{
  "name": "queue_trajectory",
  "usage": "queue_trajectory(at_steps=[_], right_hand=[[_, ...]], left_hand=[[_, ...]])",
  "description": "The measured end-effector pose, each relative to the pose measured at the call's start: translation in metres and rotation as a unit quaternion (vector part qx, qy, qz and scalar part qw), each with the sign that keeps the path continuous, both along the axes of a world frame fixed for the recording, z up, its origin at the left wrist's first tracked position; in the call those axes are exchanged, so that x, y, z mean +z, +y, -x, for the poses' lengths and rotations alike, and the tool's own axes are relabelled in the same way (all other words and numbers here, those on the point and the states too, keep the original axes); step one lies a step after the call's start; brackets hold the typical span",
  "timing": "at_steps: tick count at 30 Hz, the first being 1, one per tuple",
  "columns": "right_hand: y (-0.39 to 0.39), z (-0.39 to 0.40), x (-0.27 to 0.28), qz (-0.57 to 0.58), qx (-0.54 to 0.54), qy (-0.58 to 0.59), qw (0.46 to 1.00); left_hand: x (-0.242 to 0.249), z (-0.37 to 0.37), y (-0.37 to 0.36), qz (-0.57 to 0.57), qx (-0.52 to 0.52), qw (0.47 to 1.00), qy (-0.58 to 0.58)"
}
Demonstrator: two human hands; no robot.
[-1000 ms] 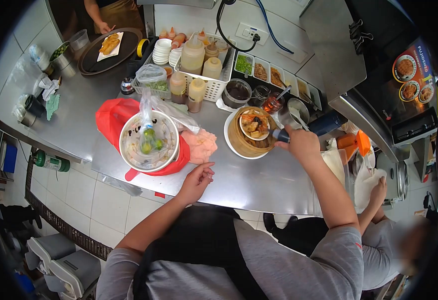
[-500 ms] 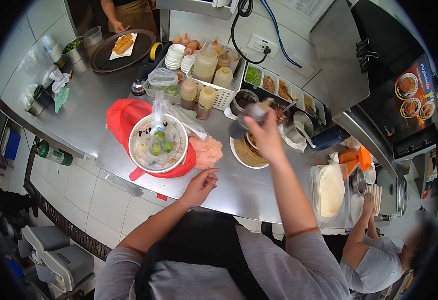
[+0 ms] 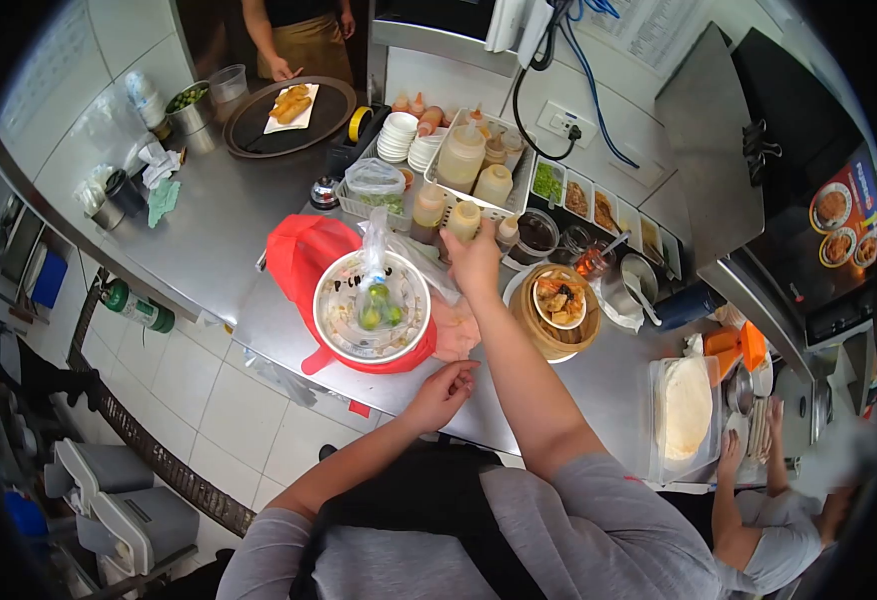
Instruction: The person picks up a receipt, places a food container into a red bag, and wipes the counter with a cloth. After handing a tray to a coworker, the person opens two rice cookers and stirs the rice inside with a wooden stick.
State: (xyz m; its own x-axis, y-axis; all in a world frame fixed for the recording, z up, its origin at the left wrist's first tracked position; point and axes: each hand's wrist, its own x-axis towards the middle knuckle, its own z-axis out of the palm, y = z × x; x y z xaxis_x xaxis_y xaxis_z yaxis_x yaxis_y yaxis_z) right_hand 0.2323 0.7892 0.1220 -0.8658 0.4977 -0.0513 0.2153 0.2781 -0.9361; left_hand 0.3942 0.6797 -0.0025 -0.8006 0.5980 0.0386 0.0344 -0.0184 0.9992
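Observation:
My right hand (image 3: 474, 265) is wrapped round a pale yellow squeeze bottle (image 3: 465, 220) beside the white basket. A second squeeze bottle (image 3: 428, 212) stands just left of it, and a dark one with a light nozzle (image 3: 508, 232) is at its right. My left hand (image 3: 443, 396) hangs loosely curled at the counter's front edge, near a pink cloth (image 3: 456, 330), with nothing visible in it. Right of my forearm, a small bowl of food (image 3: 561, 297) sits in a bamboo steamer (image 3: 529, 318). At left, a lidded round tub (image 3: 334, 335) rests on a red plastic bag (image 3: 304, 245).
Behind stands a white basket (image 3: 511, 150) of bottles, with topping trays (image 3: 579, 195) to its right. A brown round tray (image 3: 249, 140) with fried food lies at the far left, near another person's hand (image 3: 281, 70). A co-worker (image 3: 774, 530) works at the right.
My right hand has moved left from above the steamer bowl, let go of the dark bottle and taken hold of the pale yellow one. The view has shifted, so the bowl now shows fully.

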Motion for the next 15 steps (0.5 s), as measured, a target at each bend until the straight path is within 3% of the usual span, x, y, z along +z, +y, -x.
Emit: queue_trajectory(at_steps=[2, 4, 7, 9, 11, 15], right_hand=[[0.012, 0.036, -0.032, -0.054, 0.012, 0.031, 0.998], [0.011, 0.033, -0.024, -0.134, 0.036, 0.077, 0.987], [0.024, -0.018, 0.008, -0.132, 0.065, 0.142, 0.979], [0.055, -0.062, 0.029, 0.034, 0.116, 0.146, 0.982], [0.098, -0.096, 0.055, 0.091, 0.109, 0.029, 0.989], [0.122, -0.128, 0.087, 0.040, 0.137, -0.009, 0.990]], left_hand=[[-0.002, 0.000, 0.001, -0.013, 0.006, 1.000, -0.008], [0.000, 0.000, 0.001, -0.015, -0.001, 1.000, -0.019], [-0.001, 0.001, 0.001, -0.032, -0.001, 0.999, -0.039], [-0.002, 0.001, 0.002, -0.046, 0.004, 0.998, -0.050], [0.001, 0.000, 0.001, -0.050, -0.011, 0.998, -0.047], [0.007, 0.000, 0.000, -0.009, -0.023, 1.000, -0.016]])
